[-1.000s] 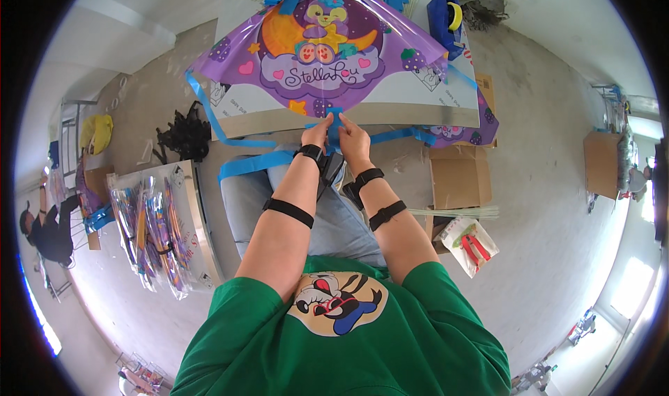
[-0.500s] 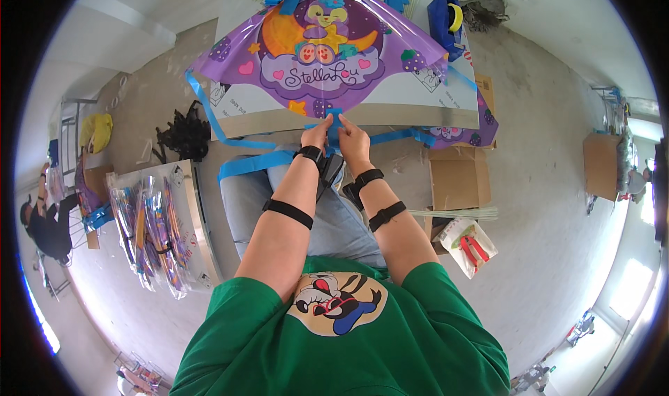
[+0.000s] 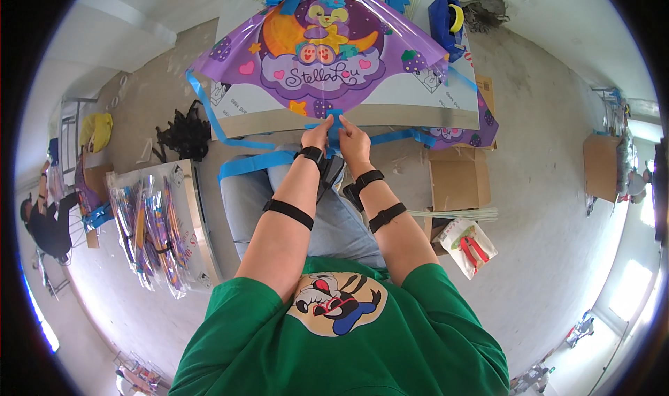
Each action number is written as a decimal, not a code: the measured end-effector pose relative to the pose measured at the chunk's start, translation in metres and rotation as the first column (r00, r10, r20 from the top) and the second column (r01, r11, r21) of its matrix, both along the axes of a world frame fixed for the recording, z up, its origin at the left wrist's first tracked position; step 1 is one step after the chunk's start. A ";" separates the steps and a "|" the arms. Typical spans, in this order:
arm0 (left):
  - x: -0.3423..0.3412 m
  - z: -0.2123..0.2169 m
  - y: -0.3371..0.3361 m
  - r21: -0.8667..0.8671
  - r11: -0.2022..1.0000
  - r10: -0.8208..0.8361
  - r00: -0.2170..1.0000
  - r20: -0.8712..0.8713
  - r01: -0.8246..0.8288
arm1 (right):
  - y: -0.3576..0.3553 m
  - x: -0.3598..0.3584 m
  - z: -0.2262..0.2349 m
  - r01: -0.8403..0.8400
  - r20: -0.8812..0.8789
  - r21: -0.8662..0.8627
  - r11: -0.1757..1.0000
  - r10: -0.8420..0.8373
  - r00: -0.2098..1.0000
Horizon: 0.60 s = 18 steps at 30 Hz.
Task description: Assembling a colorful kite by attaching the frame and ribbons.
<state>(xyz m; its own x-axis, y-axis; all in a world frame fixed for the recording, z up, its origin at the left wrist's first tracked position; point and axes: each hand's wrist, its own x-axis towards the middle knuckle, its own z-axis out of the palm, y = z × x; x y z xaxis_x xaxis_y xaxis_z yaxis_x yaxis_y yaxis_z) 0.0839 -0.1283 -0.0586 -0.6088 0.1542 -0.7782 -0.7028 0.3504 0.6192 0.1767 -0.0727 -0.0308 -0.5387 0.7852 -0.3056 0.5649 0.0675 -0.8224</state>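
Observation:
A purple kite [image 3: 240, 54] with a cartoon animal, a moon and a cloud lies spread on the white table board [image 3: 244, 110]. At its near tip, by the table's front edge, hangs a blue ribbon [image 3: 335, 120]. My left hand [image 3: 317, 135] pinches that ribbon from the left, thumb pointing forward. From the other side my right hand [image 3: 355, 143] grips it too, its thumb close to the left one. Long blue streamers [image 3: 240, 142] run from the kite's side corners along the table edge. Another blue strip [image 3: 254, 164] lies across my lap.
A blue holder with a yellow tape roll [image 3: 456, 18] stands at the back right. Left is a lower board with several plastic-wrapped kites [image 3: 150, 235]. An open cardboard box [image 3: 460, 180] and a white bag [image 3: 468, 248] are at right. Another person [image 3: 50, 222] is far left.
Almost nothing differs. Both hands stay on the ribbon at the kite's tip, with only a very slight shift of the fingers.

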 end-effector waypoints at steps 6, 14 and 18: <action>0.001 -0.006 0.008 -0.031 0.999 -0.022 0.999 -0.042 0.021 | 0.010 0.005 -0.001 -0.008 0.008 0.043 0.999 0.008 1.000; -0.004 -0.014 -0.007 0.020 1.000 -0.018 0.999 0.037 0.018 | 0.173 0.057 0.001 0.246 -0.108 0.234 0.941 -0.226 0.968; 0.003 -0.013 0.000 0.034 0.999 0.033 0.999 0.008 -0.033 | 0.284 0.061 0.050 0.230 -0.026 0.628 0.743 -0.275 0.961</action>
